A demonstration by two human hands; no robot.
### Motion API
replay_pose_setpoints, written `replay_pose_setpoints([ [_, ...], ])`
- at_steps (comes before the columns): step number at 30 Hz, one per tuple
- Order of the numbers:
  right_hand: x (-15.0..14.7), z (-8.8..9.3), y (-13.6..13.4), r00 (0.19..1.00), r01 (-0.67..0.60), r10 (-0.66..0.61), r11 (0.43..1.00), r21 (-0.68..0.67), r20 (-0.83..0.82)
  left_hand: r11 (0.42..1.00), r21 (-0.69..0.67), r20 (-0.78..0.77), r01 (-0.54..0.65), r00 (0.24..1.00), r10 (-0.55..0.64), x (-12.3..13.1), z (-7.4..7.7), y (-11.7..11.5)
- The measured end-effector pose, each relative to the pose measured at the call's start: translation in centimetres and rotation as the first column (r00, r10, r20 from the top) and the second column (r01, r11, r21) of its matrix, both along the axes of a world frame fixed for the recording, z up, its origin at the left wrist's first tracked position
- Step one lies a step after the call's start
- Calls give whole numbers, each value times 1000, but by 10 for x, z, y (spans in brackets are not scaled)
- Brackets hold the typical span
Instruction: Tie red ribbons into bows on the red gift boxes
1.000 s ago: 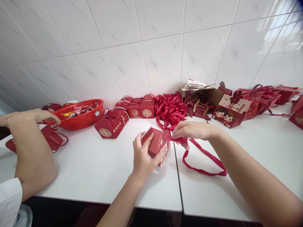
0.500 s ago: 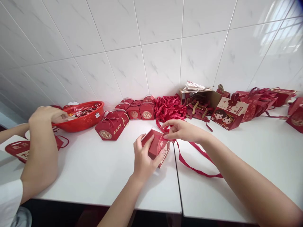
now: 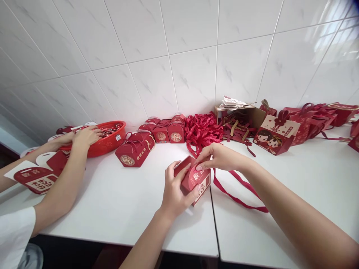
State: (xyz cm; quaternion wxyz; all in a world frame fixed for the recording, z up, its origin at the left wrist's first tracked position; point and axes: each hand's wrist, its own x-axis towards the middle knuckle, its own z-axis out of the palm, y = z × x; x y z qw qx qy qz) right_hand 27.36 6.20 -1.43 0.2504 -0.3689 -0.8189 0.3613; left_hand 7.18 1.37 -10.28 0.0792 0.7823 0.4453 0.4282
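Note:
My left hand (image 3: 178, 186) is wrapped round a small red paper gift box (image 3: 193, 179) with pale printed characters, just above the white table. My right hand (image 3: 211, 158) pinches the rounded top flap of this box between thumb and fingers. A red ribbon (image 3: 241, 200) comes out behind my right hand and loops over the table to the right. Whether the ribbon passes through the flap is hidden by my fingers. Behind my hands lies a heap of red ribbons (image 3: 203, 129).
A co-worker's hand (image 3: 86, 135) reaches into a red basin (image 3: 108, 144) of wrapped items at left, near an unclosed red box (image 3: 36, 181). Tied red boxes (image 3: 133, 151) stand along the wall. A carton (image 3: 256, 117) of straps and more boxes (image 3: 276, 136) stand at right.
The box in my left hand has turned, showing more of its printed flap. My right hand has shifted slightly along the flap. The co-worker's hands have moved further into the basin.

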Motion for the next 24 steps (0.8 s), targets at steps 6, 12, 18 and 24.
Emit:
replay_pose_setpoints([
  [6,2,0,1,980,-177,162,976,-130,-117,1000,3,3,-4,1000,4,-1,-1,0],
  [12,3,-1,3,923,-292,184,906,-305,-339,1000,9,0,3,1000,-3,-1,-1,0],
  [18,9,16,-13,831,-340,167,907,-247,-531,1000,29,-19,6,1000,-5,0,-1,0],
  [24,60,48,-49,727,-124,189,982,145,-660,1000,16,-22,7,1000,-7,0,0,-1],
])
